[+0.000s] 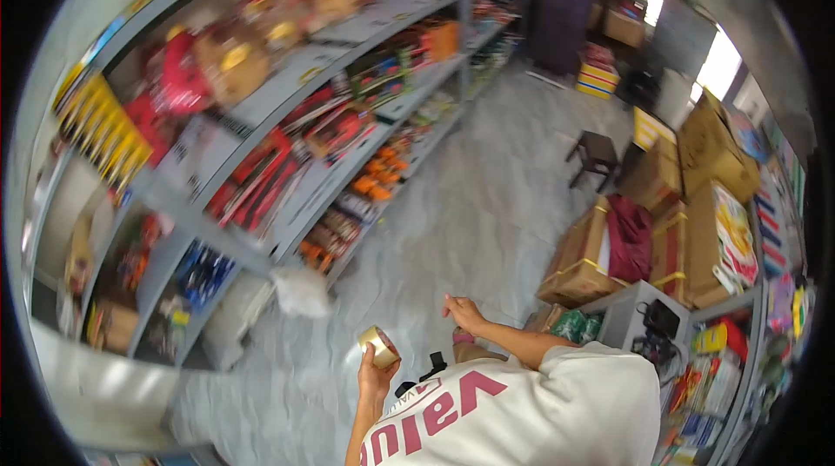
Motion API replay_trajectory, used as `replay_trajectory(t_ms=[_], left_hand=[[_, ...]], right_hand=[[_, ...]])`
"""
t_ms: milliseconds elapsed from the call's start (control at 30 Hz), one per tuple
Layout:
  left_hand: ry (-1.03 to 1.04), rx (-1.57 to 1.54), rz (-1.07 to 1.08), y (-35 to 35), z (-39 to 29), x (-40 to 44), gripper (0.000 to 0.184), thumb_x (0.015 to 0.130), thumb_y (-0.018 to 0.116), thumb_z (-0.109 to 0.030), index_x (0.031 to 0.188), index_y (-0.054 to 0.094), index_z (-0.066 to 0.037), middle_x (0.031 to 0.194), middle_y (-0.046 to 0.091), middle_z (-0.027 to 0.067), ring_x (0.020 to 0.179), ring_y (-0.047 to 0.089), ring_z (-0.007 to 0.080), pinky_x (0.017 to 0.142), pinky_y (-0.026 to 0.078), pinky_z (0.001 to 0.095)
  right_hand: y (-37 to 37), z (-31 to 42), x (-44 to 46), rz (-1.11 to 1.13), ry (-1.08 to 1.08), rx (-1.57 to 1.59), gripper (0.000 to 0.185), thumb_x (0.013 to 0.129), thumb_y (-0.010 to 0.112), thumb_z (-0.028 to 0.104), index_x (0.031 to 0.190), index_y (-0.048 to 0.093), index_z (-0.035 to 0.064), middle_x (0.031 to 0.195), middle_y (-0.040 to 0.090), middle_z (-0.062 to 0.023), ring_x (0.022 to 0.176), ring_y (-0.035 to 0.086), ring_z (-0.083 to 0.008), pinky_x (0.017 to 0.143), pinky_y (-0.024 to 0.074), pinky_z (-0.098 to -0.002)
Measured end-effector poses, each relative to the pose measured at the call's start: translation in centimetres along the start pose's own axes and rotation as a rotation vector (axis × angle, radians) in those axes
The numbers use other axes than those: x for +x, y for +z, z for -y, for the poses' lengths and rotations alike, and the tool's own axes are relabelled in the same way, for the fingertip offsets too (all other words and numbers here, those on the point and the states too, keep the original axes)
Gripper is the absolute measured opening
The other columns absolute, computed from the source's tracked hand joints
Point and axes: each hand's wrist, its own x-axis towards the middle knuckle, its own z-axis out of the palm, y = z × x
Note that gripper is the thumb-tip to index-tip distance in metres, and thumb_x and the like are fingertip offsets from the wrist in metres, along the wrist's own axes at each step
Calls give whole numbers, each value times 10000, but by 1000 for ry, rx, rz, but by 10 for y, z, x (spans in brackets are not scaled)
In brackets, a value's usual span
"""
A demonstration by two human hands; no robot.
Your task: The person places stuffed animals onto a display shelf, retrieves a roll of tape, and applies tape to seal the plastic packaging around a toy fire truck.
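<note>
My left hand is wrapped around a roll of shiny, yellowish packing tape, in front of the pale shirt at the lower middle. The roll is tilted, with its smooth outer band facing up. To its right, my right hand hangs over the floor, apart from the tape. Its fingers look loosely curled in, and I see nothing in them, though the picture is a little blurred there.
Grey metal shelves with packaged goods run along the left. A white bag lies at their foot. Cardboard boxes are stacked on the right, near a dark stool. A counter with goods stands at lower right.
</note>
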Motion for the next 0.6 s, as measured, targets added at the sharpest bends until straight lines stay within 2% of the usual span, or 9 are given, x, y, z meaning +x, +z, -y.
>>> replay_trajectory(t_ms=[67, 100, 233, 300, 333, 400, 433, 500, 600], left_hand=[[-85, 54, 83, 25, -1, 40, 467, 849, 553, -478, 1166, 474, -144, 1080, 552, 75, 951, 547, 233, 830, 458, 399], [-84, 43, 111, 44, -4, 54, 491, 845, 554, -483, 1175, 469, -130, 1091, 547, 83, 963, 541, 242, 841, 454, 404], [-177, 111, 161, 108, 2, 127, 542, 835, 564, -494, 1191, 459, -99, 1133, 523, 92, 1013, 510, 275, 881, 438, 424], [-224, 125, 220, 139, 3, 167, 546, 832, 566, -496, 1194, 458, -102, 1149, 515, 89, 1034, 497, 279, 901, 429, 437], [-253, 153, 240, 162, 2, 179, 546, 832, 566, -496, 1194, 458, -102, 1149, 515, 89, 1034, 497, 279, 901, 429, 437], [-289, 227, 245, 208, -1, 203, 542, 833, 564, -493, 1195, 460, -104, 1143, 522, 90, 1023, 508, 274, 884, 439, 430], [-309, 247, 261, 226, -2, 218, 542, 833, 564, -493, 1195, 460, -104, 1143, 522, 90, 1023, 508, 274, 884, 439, 430], [-351, 313, 335, 261, -4, 250, 523, 839, 555, -490, 1186, 465, -109, 1126, 535, 91, 992, 527, 267, 834, 462, 423], [-427, 388, 368, 311, -8, 303, 500, 843, 544, -495, 1167, 479, -120, 1092, 550, 89, 939, 548, 262, 767, 483, 409]], right_hand=[[-20, -24, 31, -106, -191, 127, 383, 924, 429, 349, 820, 636, 44, 618, 487, -23, 557, 454, -121, 536, 404, -296], [-40, -13, 34, -117, -149, 87, 278, 919, 419, 276, 940, 600, 66, 648, 490, -21, 573, 472, -118, 483, 408, -298], [-105, -6, 68, -272, 6, 283, 185, 896, 447, 198, 1004, 549, 87, 677, 490, -25, 593, 494, -127, 425, 400, -296], [-139, -15, 89, -226, 29, 530, 167, 861, 497, 133, 1022, 508, 89, 721, 487, -37, 596, 502, -138, 393, 390, -296], [-154, -26, 99, -266, 40, 545, 167, 861, 497, 133, 1022, 508, 89, 721, 487, -37, 596, 502, -138, 393, 390, -296], [-181, -45, 119, -475, -27, 398, 166, 818, 572, 114, 970, 514, 81, 760, 482, -55, 585, 487, -141, 418, 384, -293], [-197, -52, 125, -506, -18, 404, 166, 818, 572, 114, 970, 514, 81, 760, 482, -55, 585, 487, -141, 418, 384, -293], [-229, -64, 134, -775, -151, 66, 181, 795, 626, 137, 921, 513, 75, 703, 488, -51, 569, 467, -131, 446, 374, -292], [-271, -57, 151, -975, 16, 222, 209, 787, 659, 182, 873, 504, 72, 620, 480, -38, 548, 455, -126, 482, 370, -293]])
